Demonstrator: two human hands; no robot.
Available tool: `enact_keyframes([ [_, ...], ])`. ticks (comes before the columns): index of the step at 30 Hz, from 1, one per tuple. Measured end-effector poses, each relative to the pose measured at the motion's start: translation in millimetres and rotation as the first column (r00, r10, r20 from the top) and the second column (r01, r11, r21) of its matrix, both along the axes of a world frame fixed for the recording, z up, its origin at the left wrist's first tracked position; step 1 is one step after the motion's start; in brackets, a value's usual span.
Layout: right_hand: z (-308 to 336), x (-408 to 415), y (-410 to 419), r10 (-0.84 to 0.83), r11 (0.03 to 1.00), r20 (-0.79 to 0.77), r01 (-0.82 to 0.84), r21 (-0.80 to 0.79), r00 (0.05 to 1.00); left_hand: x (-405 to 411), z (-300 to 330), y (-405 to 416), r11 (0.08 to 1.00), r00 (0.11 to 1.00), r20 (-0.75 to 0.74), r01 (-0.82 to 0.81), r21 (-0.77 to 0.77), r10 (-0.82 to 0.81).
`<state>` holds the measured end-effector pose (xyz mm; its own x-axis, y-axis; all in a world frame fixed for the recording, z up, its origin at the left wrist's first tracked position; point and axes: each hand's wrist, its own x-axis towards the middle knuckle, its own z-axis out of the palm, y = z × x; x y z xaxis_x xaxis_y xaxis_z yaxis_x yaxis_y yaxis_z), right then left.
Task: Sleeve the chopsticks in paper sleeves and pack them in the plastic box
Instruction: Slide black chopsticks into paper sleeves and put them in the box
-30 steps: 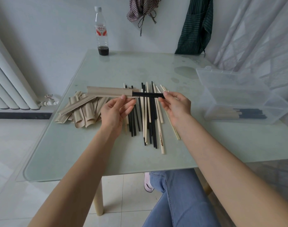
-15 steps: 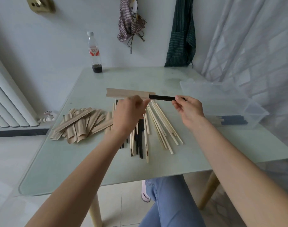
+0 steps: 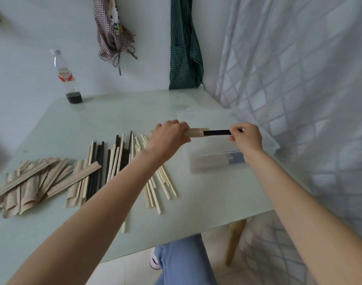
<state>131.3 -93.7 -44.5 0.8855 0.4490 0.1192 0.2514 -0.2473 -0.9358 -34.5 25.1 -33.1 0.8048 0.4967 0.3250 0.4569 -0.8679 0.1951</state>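
Your left hand (image 3: 169, 135) grips paper sleeve (image 3: 197, 132) | your right hand (image 3: 245, 136) pinches black chopsticks (image 3: 216, 132), partly sleeved | both held above plastic box (image 3: 269, 140) on desk (image 3: 118, 112)

Glass table (image 3: 114, 112) against white wall (image 3: 32, 27), curtain (image 3: 299, 79) right.

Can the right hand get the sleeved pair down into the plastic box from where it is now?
Probably yes. The right hand pinches the black chopsticks just above the plastic box, whose top looks open, with nothing between. The left hand grips the paper sleeve, so both would need to lower together.
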Motion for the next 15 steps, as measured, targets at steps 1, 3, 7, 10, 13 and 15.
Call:
enact_keyframes([
  [1, 1.7, 12.3, -3.8, 0.007, 0.994, 0.085, 0.002, -0.110, 0.996, 16.0, 0.9, -4.2, 1.000, 1.000, -0.018, 0.006, -0.026, -0.007],
  [3, 3.9, 27.8, -6.3, 0.062, 0.949, 0.225, 0.012, -0.314, 0.972, 33.9, 3.8, -9.2, 0.997, 0.999, -0.047, 0.021, -0.078, -0.025],
  [7, 5.6, 53.7, -8.4, 0.188, 0.817, 0.251, -0.010, -0.576, 0.949, 69.4, 4.3, -16.3, 0.990, 0.988, -0.143, 0.030, -0.139, -0.050],
  [10, 1.8, 62.5, -9.0, 0.280, 0.726, 0.158, -0.101, -0.680, 0.947, 91.8, -1.9, -20.1, 0.980, 0.968, -0.243, 0.011, -0.197, -0.060],
  [13, -5.3, 65.7, -8.7, 0.344, 0.675, 0.109, -0.165, -0.720, 0.933, 109.6, -9.7, -24.2, 0.949, 0.949, -0.306, -0.025, -0.315, -0.077],
  [15, -9.3, 67.5, -7.6, 0.382, 0.647, 0.088, -0.198, -0.736, 0.920, 115.3, -14.7, -24.4, 0.924, 0.940, -0.332, -0.050, -0.379, -0.085],
])
